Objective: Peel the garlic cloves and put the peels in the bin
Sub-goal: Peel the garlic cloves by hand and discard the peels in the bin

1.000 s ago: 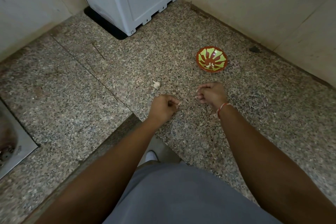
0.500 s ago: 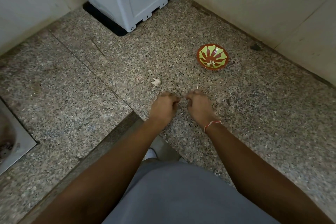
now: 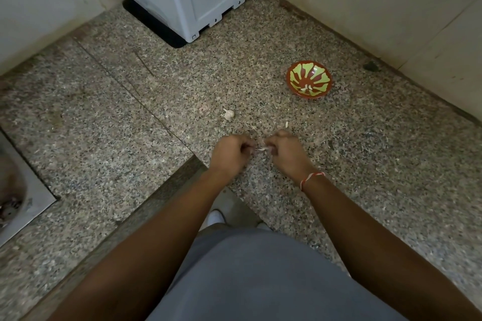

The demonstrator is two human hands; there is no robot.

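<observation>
Both hands are low over the stone counter (image 3: 130,117) so any skin drops onto it. The left hand (image 3: 229,151) and right hand (image 3: 284,150) have curled fingers pinching a small garlic clove (image 3: 262,149) between them, probably tugging skin off, though it's tiny and hard to tell. A garlic bulb (image 3: 229,113) waits just beyond, and the red bowl (image 3: 300,88), far right, holds a few pale pieces, likely peeled cloves.

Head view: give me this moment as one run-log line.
step: peeling | left hand + right hand: pinching garlic clove between them | garlic bulb: on counter | bowl: holds peeled cloves
</observation>
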